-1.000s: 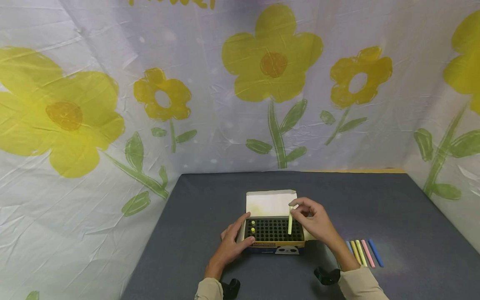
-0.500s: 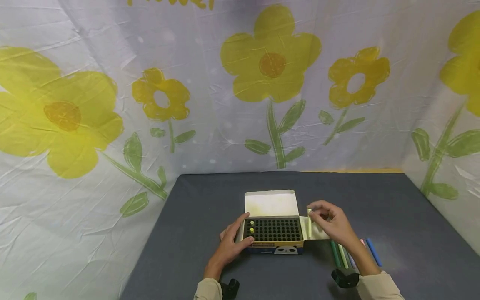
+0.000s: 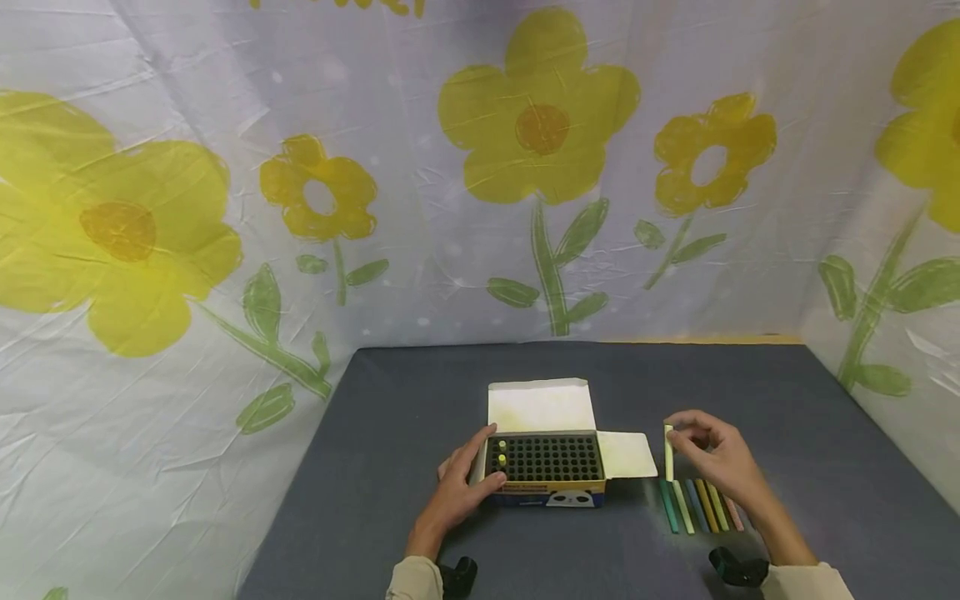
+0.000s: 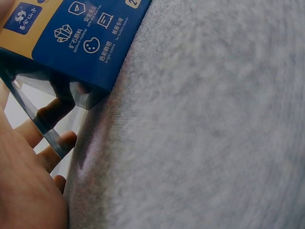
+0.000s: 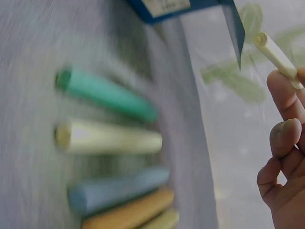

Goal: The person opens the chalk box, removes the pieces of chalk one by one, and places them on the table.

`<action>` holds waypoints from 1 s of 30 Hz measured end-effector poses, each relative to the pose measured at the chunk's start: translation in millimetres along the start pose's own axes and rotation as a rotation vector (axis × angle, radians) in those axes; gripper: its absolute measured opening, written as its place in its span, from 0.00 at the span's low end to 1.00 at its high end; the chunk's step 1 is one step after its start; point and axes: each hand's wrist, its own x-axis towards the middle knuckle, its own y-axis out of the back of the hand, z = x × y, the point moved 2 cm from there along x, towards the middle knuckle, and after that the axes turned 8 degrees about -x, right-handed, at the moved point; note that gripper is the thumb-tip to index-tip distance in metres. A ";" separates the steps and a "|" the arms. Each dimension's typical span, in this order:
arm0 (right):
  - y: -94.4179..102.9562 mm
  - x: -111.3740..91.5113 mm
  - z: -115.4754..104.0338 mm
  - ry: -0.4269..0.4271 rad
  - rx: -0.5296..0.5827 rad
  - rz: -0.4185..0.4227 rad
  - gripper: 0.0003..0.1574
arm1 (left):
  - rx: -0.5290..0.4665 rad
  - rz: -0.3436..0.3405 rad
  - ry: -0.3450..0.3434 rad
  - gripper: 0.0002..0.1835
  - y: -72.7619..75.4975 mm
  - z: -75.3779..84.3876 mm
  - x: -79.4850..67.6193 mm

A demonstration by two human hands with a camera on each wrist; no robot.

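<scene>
My right hand (image 3: 723, 458) pinches a pale yellow chalk stick (image 3: 669, 452) upright between thumb and fingertips, just above the chalk lying at the right. In the right wrist view the held stick shows at the upper right. A chalk box (image 3: 546, 493), blue and yellow with a panda print, stands with its lid up and a side flap folded out. Its black grid of holes holds two yellow sticks (image 3: 502, 460) in the left column. My left hand (image 3: 459, 487) holds the box's left end, thumb at the front and index finger at the back; fingers show behind a clear flap (image 4: 40, 119).
Several chalk sticks lie in a row right of the box, among them a green stick (image 3: 669, 506), a pale yellow stick (image 3: 683, 507) and a grey-blue stick (image 3: 697, 506). A dark grey cloth covers the table (image 3: 420, 392). Behind it hangs a flower-printed curtain (image 3: 420, 275).
My right hand has moved right with the pale yellow chalk stick, from over the box's holes, past the side flap, to above the row of chalk. The left hand has stayed on the box.
</scene>
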 end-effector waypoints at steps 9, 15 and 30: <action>25.7 -15.1 26.1 -0.134 -0.073 -0.034 0.16 | -0.006 0.000 -0.010 0.40 0.8 0.2 -0.8; 42.2 -23.2 40.8 -0.224 -0.160 -0.088 0.19 | -0.006 0.001 -0.019 0.40 1.0 0.5 -2.2; 69.6 -33.7 70.3 -0.272 -0.349 -0.301 0.16 | 0.002 0.000 -0.020 0.40 0.1 -0.6 0.1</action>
